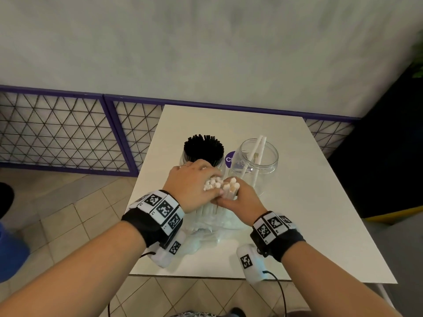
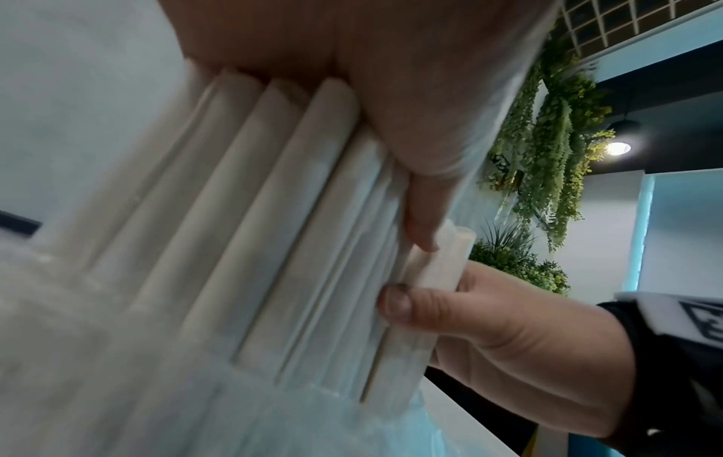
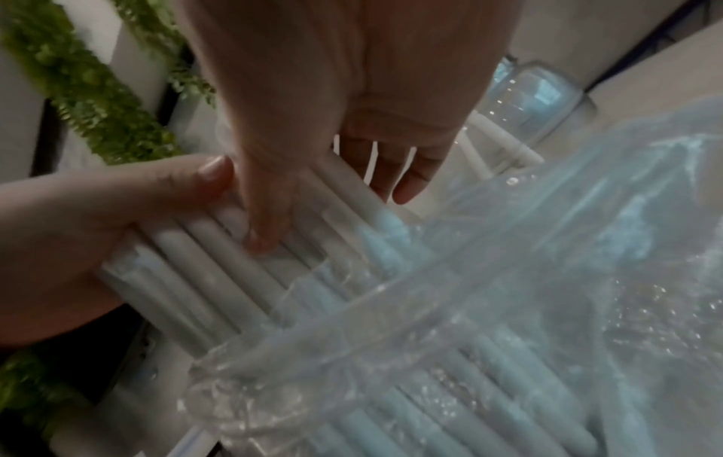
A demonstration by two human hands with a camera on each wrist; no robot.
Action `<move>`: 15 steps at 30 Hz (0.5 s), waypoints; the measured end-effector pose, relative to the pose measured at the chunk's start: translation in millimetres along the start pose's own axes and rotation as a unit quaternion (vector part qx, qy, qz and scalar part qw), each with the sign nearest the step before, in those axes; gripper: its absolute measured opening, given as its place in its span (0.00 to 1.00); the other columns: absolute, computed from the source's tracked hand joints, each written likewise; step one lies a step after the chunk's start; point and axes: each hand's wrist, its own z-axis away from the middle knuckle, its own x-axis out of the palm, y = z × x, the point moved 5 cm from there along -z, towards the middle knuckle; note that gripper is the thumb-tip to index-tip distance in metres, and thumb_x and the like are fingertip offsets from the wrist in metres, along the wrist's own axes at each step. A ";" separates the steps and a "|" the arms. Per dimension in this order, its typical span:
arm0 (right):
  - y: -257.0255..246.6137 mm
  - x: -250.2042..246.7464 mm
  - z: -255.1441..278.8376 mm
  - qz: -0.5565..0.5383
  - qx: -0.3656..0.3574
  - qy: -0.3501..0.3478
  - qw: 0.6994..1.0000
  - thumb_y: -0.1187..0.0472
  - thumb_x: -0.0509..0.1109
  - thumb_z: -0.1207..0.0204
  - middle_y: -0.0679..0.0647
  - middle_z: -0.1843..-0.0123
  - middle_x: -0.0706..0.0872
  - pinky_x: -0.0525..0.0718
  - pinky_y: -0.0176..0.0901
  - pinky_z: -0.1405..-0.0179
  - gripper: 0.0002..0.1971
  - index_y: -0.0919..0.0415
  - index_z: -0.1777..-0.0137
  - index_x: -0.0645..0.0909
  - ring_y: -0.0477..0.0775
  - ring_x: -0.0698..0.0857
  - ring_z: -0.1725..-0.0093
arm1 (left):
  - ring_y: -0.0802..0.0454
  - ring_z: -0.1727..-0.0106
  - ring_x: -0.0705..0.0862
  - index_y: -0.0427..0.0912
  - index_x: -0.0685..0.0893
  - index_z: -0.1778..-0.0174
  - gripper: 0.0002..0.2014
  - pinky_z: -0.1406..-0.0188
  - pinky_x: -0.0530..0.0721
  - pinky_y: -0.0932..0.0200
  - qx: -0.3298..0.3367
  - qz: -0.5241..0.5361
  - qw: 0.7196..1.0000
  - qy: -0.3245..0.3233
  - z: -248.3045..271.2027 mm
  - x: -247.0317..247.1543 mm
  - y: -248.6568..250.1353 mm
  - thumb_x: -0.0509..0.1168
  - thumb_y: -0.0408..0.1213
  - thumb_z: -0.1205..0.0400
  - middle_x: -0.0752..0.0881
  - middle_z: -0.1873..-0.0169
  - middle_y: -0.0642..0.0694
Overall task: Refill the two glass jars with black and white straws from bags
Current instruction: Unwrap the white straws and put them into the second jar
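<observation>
- At the centre of the head view our left hand (image 1: 193, 184) wraps its fingers round a bundle of white straws (image 1: 214, 185), upright in a clear plastic bag (image 1: 206, 227) on the white table (image 1: 320, 202).
- Our right hand (image 1: 240, 200) pinches a few of those straws, thumb against fingers.
- Behind, upper centre, a glass jar (image 1: 201, 161) is packed with black straws (image 1: 203, 147).
- Just right of it, the second glass jar (image 1: 258, 163) holds only two white straws (image 1: 257, 149).

Straws (image 2: 250, 235) — matt white, paper-like; bag (image 3: 508, 309) — clear glossy crinkled plastic; jar (image 1: 257, 163) — clear, glossy; table (image 1: 320, 202) — smooth matt white.
</observation>
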 end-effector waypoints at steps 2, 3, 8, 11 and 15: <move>1.7 -0.8 0.5 -0.032 0.015 0.006 0.999 0.61 0.83 0.36 0.52 0.57 0.87 0.83 0.43 0.54 0.17 0.60 0.52 0.80 0.46 0.85 0.57 | 0.54 0.38 0.77 0.67 0.78 0.39 0.25 0.38 0.73 0.48 -0.004 0.003 1.000 0.014 -0.3 0.1 -2.5 0.55 0.68 0.30 0.76 0.39 0.62; 2.4 -1.4 0.2 -0.046 0.019 0.010 0.999 0.63 0.82 0.35 0.50 0.60 0.86 0.82 0.40 0.57 0.14 0.60 0.55 0.79 0.44 0.83 0.60 | 0.55 0.39 0.77 0.67 0.79 0.40 0.24 0.38 0.73 0.49 -0.006 0.003 1.000 0.021 -0.8 0.1 -4.3 0.54 0.68 0.30 0.76 0.39 0.62; -5.1 -9.1 -0.8 -0.093 0.020 0.038 0.995 0.67 0.77 0.29 0.46 0.68 0.81 0.77 0.32 0.65 0.07 0.62 0.60 0.80 0.41 0.80 0.67 | 0.55 0.39 0.78 0.66 0.79 0.42 0.26 0.40 0.73 0.50 -0.002 -0.021 0.999 0.036 -2.4 1.9 -7.9 0.48 0.69 0.29 0.77 0.40 0.62; -14.3 -13.6 -1.6 -0.100 0.014 0.052 0.994 0.66 0.76 0.27 0.41 0.72 0.80 0.75 0.30 0.67 0.09 0.58 0.64 0.79 0.40 0.78 0.70 | 0.55 0.40 0.79 0.66 0.79 0.42 0.24 0.41 0.72 0.50 -0.008 -0.031 0.998 0.046 -4.2 1.9 -7.5 0.47 0.66 0.27 0.77 0.41 0.62; -28.1 -25.1 -4.9 -0.108 0.001 0.052 0.993 0.66 0.74 0.26 0.44 0.71 0.80 0.77 0.32 0.67 0.10 0.57 0.68 0.80 0.40 0.79 0.69 | 0.55 0.41 0.79 0.66 0.79 0.43 0.28 0.39 0.71 0.50 -0.013 -0.030 0.998 0.046 -8.4 1.5 -7.2 0.43 0.68 0.30 0.77 0.42 0.61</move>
